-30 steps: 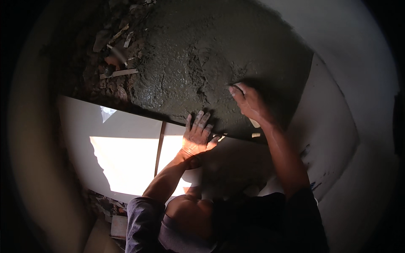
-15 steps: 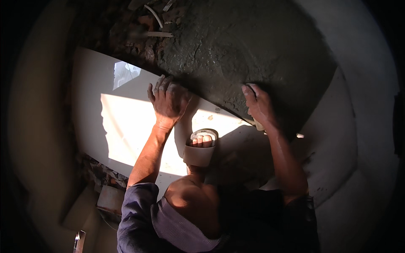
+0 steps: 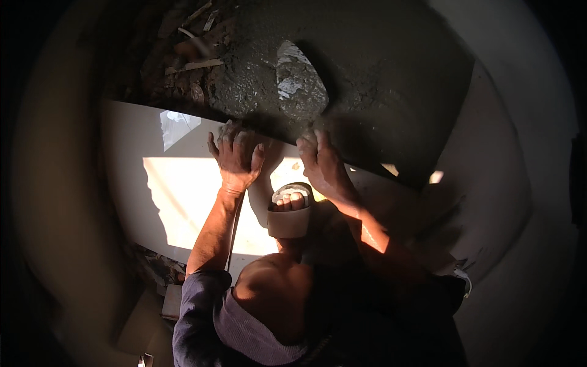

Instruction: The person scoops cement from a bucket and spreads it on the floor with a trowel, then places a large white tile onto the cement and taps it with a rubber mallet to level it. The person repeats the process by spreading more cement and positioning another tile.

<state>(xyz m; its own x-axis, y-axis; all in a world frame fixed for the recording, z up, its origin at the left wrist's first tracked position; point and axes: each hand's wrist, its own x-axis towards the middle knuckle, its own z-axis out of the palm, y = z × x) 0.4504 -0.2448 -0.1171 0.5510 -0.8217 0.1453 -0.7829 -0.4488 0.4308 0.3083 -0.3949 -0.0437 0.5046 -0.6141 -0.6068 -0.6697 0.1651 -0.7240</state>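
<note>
My left hand (image 3: 235, 160) rests at the far edge of a large pale tile (image 3: 125, 147), fingers spread over that edge and thumb out to the side. To its right, my right hand (image 3: 324, 164) is closed round the handle of a trowel, mostly hidden by the fingers. The trowel's blade (image 3: 301, 85), wet and smeared with grey mortar, points away from me over the mortar bed (image 3: 379, 79). That bed of wet grey mortar lies just beyond the tile edge. Whether the blade touches the mortar, I cannot tell.
My sandalled foot (image 3: 288, 214) stands on the tile between my arms. Broken rubble and strips (image 3: 195, 64) lie at the far left, beside the mortar. More debris (image 3: 162, 266) shows at the lower left. A pale wall (image 3: 526, 122) curves along the right. Bright sunlight patches cross the tile.
My right hand has moved left along the tile edge, and the trowel blade has come into view over the mortar. My left hand stays at the edge. The view has shifted slightly.
</note>
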